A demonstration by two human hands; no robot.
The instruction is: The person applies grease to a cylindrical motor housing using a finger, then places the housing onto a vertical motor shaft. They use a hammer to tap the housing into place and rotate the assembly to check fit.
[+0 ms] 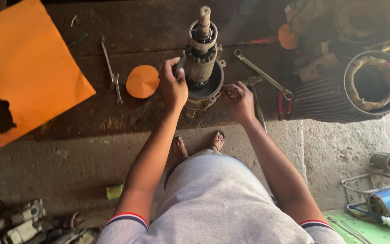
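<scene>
- Motor rotor (200,63) stands upright in its round end housing (206,90), between our two hands.
- Left of our left hand (173,86) lie an orange disc (142,81) and a spanner (112,72).
- Our left hand grips the housing rim.
- Our right hand (239,100) is closed on a small dark piece (232,91) at the rim.
- Right of it lies a long wrench (262,73).

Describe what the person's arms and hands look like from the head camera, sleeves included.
Both arms are bare from the short sleeves down. The left hand and right hand wear no gloves; no rings or watch are visible. The grey short-sleeved shirt ends in cuffs trimmed with red, white and dark blue stripes on each side.
</scene>
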